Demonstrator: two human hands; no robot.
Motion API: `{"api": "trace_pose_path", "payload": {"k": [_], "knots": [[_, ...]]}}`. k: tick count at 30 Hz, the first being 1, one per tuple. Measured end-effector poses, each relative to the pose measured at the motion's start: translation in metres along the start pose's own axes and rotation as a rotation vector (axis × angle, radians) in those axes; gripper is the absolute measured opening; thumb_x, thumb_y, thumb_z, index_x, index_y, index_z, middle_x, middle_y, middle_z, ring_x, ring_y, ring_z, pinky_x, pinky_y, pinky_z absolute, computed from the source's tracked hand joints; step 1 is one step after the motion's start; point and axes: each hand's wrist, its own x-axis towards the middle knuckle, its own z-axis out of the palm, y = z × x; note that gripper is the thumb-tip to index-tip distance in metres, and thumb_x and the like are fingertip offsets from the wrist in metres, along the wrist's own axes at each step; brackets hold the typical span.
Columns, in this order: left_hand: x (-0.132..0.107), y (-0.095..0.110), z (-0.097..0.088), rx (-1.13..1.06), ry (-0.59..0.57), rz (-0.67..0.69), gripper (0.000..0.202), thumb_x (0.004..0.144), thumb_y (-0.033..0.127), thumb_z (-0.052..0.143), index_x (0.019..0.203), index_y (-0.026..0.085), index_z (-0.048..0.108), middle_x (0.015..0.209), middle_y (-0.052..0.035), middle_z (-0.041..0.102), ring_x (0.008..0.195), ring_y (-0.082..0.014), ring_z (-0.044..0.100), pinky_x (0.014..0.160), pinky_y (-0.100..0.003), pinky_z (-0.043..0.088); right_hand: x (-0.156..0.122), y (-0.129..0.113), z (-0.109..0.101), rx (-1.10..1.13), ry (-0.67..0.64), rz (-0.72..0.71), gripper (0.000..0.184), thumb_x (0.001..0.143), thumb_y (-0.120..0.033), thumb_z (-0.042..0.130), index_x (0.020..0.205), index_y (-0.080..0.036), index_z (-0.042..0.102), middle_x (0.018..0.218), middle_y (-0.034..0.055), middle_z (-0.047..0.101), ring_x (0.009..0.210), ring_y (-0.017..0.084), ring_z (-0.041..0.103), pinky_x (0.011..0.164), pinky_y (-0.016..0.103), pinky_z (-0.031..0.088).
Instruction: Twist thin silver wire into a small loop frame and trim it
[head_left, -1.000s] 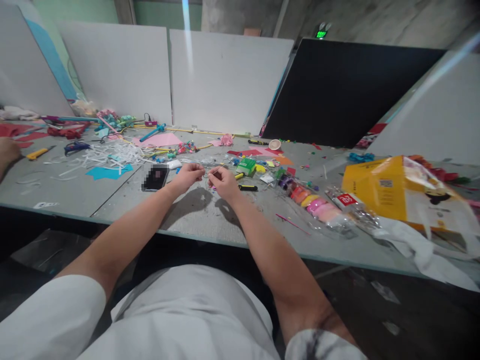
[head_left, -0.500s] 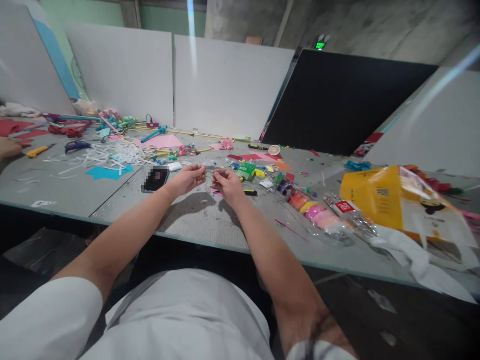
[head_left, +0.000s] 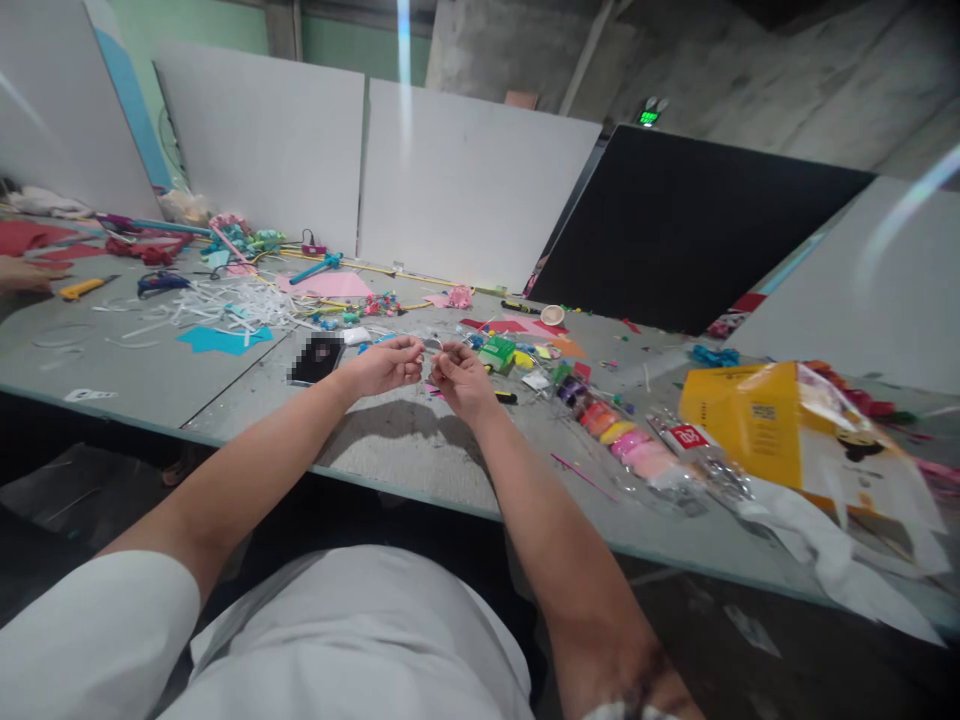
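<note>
My left hand (head_left: 390, 366) and my right hand (head_left: 461, 377) meet above the grey table (head_left: 405, 450), each with thumb and fingers pinched. Between the fingertips arches a thin pale strand (head_left: 433, 343), too fine for me to tell its material. Both hands appear to grip it, one at either side. Behind my right hand lies a green packet (head_left: 496, 352), and a black-and-yellow cutter (head_left: 506, 398) pokes out below it. Left of my left forearm sits a dark flat object (head_left: 315, 360), partly blurred out.
White paper strips (head_left: 217, 305) and blue paper (head_left: 225, 340) lie to the left. Another person's hand (head_left: 26, 275) rests at the far left, near a yellow cutter (head_left: 82, 288). Coloured clay tubs (head_left: 619, 432) and a yellow bag (head_left: 739, 410) stand right. White boards (head_left: 480, 180) line the back.
My fingertips have come nearer each other, and the thin strand now shows as an arch between them. The whole view has shifted slightly. The other person's hand has moved a little to the right.
</note>
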Motion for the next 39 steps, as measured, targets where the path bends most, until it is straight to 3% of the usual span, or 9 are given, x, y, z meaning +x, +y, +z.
{"api": "trace_pose_path", "payload": {"k": [10,15,24,30,39], "knots": [[-0.001,-0.003,0.001,0.06,-0.027,0.044,0.024,0.078,0.019,0.09,0.081,0.015,0.067,0.072,-0.0005,0.066,0.061,-0.0093,0.062,0.066,-0.024,0.051,-0.002,0.002,0.004,0.01,-0.001,0.035,0.034,0.08,-0.048,0.087,0.089,-0.029,0.06,0.072,-0.0073,0.058,0.057,0.01,0.048,0.059,0.026,0.049],[-0.003,-0.003,0.003,0.119,-0.042,0.041,0.026,0.073,0.017,0.093,0.078,0.015,0.067,0.074,-0.0026,0.069,0.064,-0.0114,0.064,0.066,-0.025,0.05,-0.002,0.006,0.006,-0.045,0.017,0.036,0.034,0.081,-0.05,0.084,0.085,-0.027,0.06,0.065,-0.0071,0.051,0.054,0.011,0.042,0.055,0.027,0.046],[0.005,-0.007,-0.005,0.185,0.064,0.096,0.035,0.069,0.024,0.095,0.077,0.015,0.063,0.074,-0.0012,0.069,0.066,-0.0106,0.066,0.072,-0.025,0.053,0.009,0.012,-0.003,-0.223,0.197,-0.099,0.05,0.071,-0.066,0.085,0.082,-0.023,0.06,0.067,-0.0054,0.063,0.051,0.008,0.048,0.052,0.023,0.045],[0.009,-0.008,-0.009,0.245,0.136,0.091,0.037,0.071,0.027,0.094,0.078,0.015,0.06,0.079,-0.0039,0.073,0.074,-0.0136,0.072,0.08,-0.029,0.056,0.006,0.012,-0.003,-0.442,0.193,-0.146,0.042,0.069,-0.057,0.084,0.087,-0.022,0.07,0.067,-0.002,0.069,0.054,0.012,0.055,0.053,0.027,0.046],[0.007,-0.01,-0.004,0.439,0.162,0.106,0.045,0.063,0.031,0.099,0.096,0.017,0.072,0.078,-0.0002,0.072,0.073,-0.0127,0.069,0.07,-0.024,0.05,0.002,0.01,-0.005,-0.681,0.16,-0.246,0.017,0.075,-0.041,0.077,0.078,-0.025,0.076,0.061,-0.0019,0.064,0.062,0.018,0.055,0.065,0.032,0.047]]}}
